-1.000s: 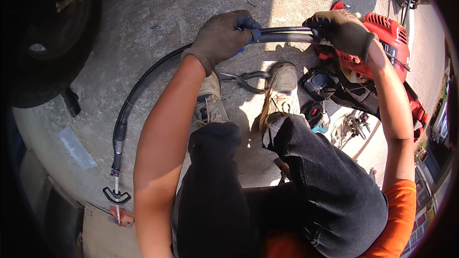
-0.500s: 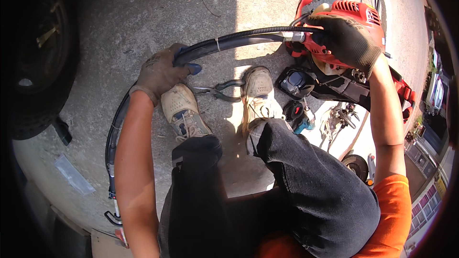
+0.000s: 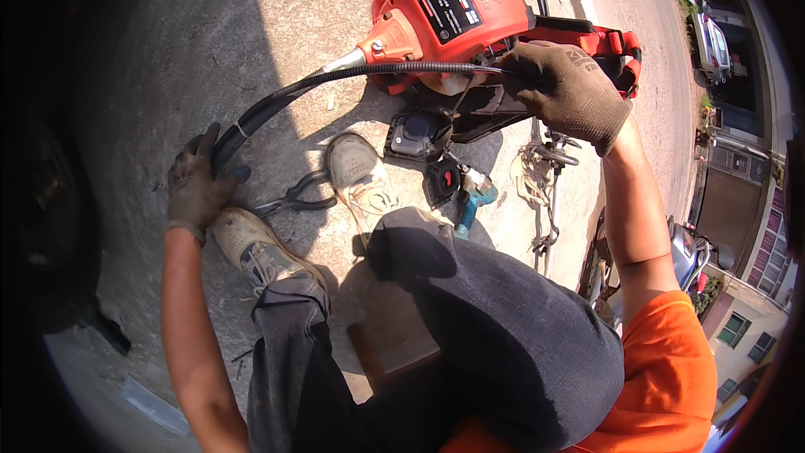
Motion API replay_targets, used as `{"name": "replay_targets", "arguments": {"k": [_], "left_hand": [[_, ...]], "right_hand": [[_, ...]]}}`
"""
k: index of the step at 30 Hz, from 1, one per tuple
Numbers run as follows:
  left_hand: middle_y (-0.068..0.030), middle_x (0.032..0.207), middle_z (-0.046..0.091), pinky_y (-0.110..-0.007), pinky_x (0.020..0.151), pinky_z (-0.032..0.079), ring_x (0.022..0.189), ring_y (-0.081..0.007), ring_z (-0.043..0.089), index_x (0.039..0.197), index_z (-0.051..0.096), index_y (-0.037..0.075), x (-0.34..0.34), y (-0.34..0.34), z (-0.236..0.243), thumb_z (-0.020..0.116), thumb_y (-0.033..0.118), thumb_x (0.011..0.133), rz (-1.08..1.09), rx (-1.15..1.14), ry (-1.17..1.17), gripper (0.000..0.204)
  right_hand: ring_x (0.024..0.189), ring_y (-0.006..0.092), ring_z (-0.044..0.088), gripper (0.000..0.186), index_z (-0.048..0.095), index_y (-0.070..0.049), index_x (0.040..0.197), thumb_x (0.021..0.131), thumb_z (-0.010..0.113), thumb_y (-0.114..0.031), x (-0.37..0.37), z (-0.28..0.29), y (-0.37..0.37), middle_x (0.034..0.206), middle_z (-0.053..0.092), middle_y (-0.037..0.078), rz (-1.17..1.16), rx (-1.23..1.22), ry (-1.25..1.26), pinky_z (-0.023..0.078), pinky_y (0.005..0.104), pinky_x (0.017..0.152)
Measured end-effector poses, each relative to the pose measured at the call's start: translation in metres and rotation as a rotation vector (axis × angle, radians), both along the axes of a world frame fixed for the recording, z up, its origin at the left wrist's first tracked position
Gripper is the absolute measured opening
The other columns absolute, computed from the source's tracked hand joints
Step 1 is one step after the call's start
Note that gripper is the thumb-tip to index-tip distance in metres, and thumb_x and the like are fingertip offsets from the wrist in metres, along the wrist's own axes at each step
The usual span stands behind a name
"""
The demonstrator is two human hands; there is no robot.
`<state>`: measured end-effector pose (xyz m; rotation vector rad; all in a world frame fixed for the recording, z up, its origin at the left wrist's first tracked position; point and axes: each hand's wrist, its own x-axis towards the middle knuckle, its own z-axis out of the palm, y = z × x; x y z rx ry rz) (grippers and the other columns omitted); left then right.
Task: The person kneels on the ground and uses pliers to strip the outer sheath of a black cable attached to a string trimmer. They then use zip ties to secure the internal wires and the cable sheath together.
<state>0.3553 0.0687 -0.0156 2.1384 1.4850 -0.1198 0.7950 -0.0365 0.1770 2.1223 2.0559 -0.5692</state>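
A red small engine [image 3: 470, 2] lies on the concrete, with a black flexible hose [image 3: 267, 109] running left from its metal collar. My gloved left hand [image 3: 197, 184] is closed around that hose, near a pale cable tie. Along the hose's upper side runs a thin black corrugated tube [image 3: 394, 69]; thin wires come out of its right end. My gloved right hand [image 3: 574, 92] is closed on these wires beside the engine; its fingertips are partly hidden. Dark-handled pliers [image 3: 300, 195] lie between my shoes.
A black plastic cover [image 3: 419, 130] and a teal power tool [image 3: 476, 201] lie right of my right shoe. Red-and-black straps [image 3: 608, 46] rest behind my right hand. A dark wheel [image 3: 54, 226] stands at the left, and a thin metal piece with cords [image 3: 549, 155] lies at the right.
The view has swung right, so the engine and hose appear further left. My right hand has moved from over the engine to its near right side, where the wires now show.
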Motion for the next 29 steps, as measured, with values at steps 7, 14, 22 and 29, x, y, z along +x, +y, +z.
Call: {"name": "replay_targets", "arguments": {"k": [7,14,22,29], "left_hand": [[-0.0210,0.150,0.050,-0.045,0.114,0.043,0.135,-0.0380,0.052,0.148,0.053,0.013,0.051,-0.020,0.135,0.077,0.032,0.085,-0.300,-0.019,0.062,0.070],[-0.0135,0.150,0.051,-0.045,0.115,0.044,0.134,-0.0351,0.054,0.143,0.057,0.012,0.123,-0.066,0.242,0.074,0.018,0.089,-0.574,0.049,0.086,0.057],[-0.0178,0.133,0.065,-0.043,0.104,0.050,0.122,-0.0349,0.063,0.135,0.063,0.008,0.221,-0.115,0.154,0.069,0.013,0.088,-0.383,0.127,-0.463,0.048],[-0.0135,0.115,0.076,-0.037,0.098,0.052,0.106,-0.0267,0.072,0.125,0.071,0.009,0.229,-0.130,0.137,0.068,0.021,0.091,-0.107,0.041,-0.644,0.037]], "right_hand": [[0.074,0.0148,0.064,0.030,0.073,0.000,0.103,0.085,0.072,-0.023,-0.004,-0.060,-0.090,0.082,0.072,0.010,-0.612,-0.029,0.615,0.053,0.0346,0.072],[0.087,0.0126,0.068,0.032,0.076,-0.002,0.113,0.085,0.074,-0.017,-0.022,-0.077,-0.113,0.096,0.076,0.009,-0.689,0.263,0.907,0.054,0.0304,0.080],[0.091,0.0097,0.067,0.035,0.070,0.003,0.123,0.089,0.072,-0.003,-0.046,-0.045,-0.123,0.109,0.073,0.006,-0.728,0.233,1.543,0.055,0.0256,0.081],[0.092,0.0102,0.068,0.036,0.068,0.002,0.127,0.091,0.067,0.001,-0.034,-0.031,-0.126,0.111,0.073,0.006,-0.669,0.216,1.552,0.056,0.0257,0.084]]}}
